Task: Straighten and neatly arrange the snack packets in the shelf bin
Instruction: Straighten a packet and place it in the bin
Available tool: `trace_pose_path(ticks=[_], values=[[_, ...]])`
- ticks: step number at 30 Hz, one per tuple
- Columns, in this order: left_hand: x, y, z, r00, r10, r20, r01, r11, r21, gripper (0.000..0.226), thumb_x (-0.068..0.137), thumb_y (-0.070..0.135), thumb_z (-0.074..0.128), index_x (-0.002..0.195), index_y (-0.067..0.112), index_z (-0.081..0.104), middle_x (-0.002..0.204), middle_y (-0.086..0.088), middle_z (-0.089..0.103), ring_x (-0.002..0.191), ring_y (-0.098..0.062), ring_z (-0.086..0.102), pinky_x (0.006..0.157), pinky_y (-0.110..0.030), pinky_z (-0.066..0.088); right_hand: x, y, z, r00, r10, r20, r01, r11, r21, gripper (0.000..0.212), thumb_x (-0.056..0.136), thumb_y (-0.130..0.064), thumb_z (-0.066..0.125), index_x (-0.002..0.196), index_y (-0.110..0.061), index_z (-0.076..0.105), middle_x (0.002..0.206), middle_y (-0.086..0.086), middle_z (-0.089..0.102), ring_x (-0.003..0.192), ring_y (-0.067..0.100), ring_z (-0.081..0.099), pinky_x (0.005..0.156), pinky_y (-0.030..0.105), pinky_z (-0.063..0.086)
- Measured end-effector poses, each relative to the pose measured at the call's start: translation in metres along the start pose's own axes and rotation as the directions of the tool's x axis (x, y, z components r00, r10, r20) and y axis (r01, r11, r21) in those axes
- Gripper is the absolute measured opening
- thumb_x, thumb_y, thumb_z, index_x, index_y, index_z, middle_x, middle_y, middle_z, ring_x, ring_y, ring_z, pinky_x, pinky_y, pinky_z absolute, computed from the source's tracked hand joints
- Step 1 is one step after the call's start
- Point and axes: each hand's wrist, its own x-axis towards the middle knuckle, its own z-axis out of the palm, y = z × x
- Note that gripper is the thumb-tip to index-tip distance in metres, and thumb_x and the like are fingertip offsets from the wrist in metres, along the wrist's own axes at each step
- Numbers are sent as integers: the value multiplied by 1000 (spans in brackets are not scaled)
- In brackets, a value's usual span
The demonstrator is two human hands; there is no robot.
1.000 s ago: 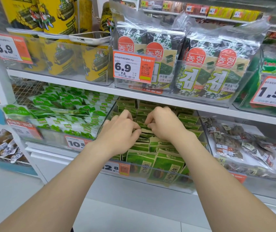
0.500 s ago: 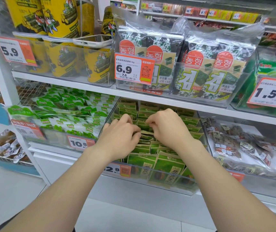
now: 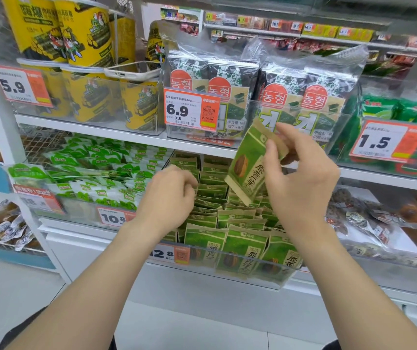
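R hand (image 3: 301,188) holds one green snack packet (image 3: 249,170) up above the clear shelf bin (image 3: 230,272), tilted, thumb in front & fingers behind pinching its upper edge; its lower corner hangs just over the rows. L hand (image 3: 169,195) sits in the bin's left-middle, fingers curled together, tips at the tops of the binned packets (image 3: 243,219); can't tell if it pinches one. Front packets stand upright vs. the front wall, middle ones lean unevenly. Price tag (image 3: 169,255) at front-left.

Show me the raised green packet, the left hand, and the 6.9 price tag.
raised green packet (image 3: 247,169): head view, printed front.
left hand (image 3: 168,198): head view, back of hand.
6.9 price tag (image 3: 181,111): head view, white number area.
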Motion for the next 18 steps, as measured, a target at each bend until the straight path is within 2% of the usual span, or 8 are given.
trace_pose_path(ticks=[2, 4, 6, 8, 10, 13, 16, 18], values=[[-5, 15, -7, 981, -40, -191, 9, 988, -157, 23, 98, 9, 53, 102, 23, 71, 101, 5, 69, 94, -19, 64, 87, -37, 50, 2, -9, -7, 995, 69, -75, -64, 996, 65, 19, 98, -8, 74, 116, -2, 75, 98, 2, 76, 83, 9, 67, 80, 19, 53], [-12, 34, -14, 958, -51, -282, -73, 908, -413, 19, 98, 4, 55, 97, 22, 62, 100, 8, 72, 95, -14, 67, 84, -36, 52, 1, -17, -11, 984, 151, -96, -136, 979, 149, 14, 97, -11, 76, 111, -7, 77, 89, -5, 73, 71, 8, 63, 70, 23, 53], [-19, 55, -16, 978, 14, -209, -156, 714, -682, 13, 100, 5, 58, 100, 18, 59, 107, 7, 74, 100, -12, 70, 88, -33, 54, 0, -25, -11, 962, 271, -40, -253, 935, 249, 12, 95, -14, 77, 107, -14, 78, 79, -6, 70, 63, 13, 61, 61, 31, 53], [-24, 70, -12, 989, 110, -102, -146, 543, -827, 8, 100, 12, 62, 106, 16, 60, 109, 4, 72, 93, -12, 67, 82, -31, 53, -2, -32, -6, 918, 393, 53, -388, 863, 323, 12, 93, -15, 78, 105, -18, 77, 75, -3, 71, 62, 14, 64, 61, 35, 54], [-25, 78, -6, 989, 136, -52, -114, 500, -859, 12, 102, 15, 64, 113, 16, 60, 112, -4, 68, 90, -13, 61, 81, -32, 51, -3, -36, -2, 857, 494, 147, -508, 760, 405, 11, 93, -15, 79, 103, -18, 77, 77, -4, 75, 67, 9, 68, 65, 28, 55], [-21, 77, 0, 999, -3, -33, -29, 408, -912, 12, 104, 8, 65, 113, 13, 60, 107, 0, 68, 92, -7, 63, 83, -24, 52, -3, -38, 3, 766, 565, 307, -634, 586, 504, 8, 99, -20, 75, 100, -14, 80, 85, -6, 79, 78, 4, 71, 75, 22, 54], [-12, 76, -1, 991, -122, 52, 75, 188, -979, 16, 96, 15, 71, 108, 19, 61, 104, -2, 71, 90, -11, 67, 79, -28, 52, -10, -39, 9, 605, 595, 530, -780, 307, 545, 22, 104, -23, 67, 112, -7, 80, 106, 5, 82, 105, 18, 75, 100, 42, 59], [-8, 76, 0, 981, -180, 70, 92, 118, -989, 26, 87, 24, 76, 107, 19, 59, 101, -4, 72, 87, -14, 69, 76, -29, 54, -14, -40, 13, 549, 571, 611, -823, 244, 512, 25, 104, -25, 68, 118, -7, 79, 114, 9, 80, 119, 28, 72, 111, 53, 53]])
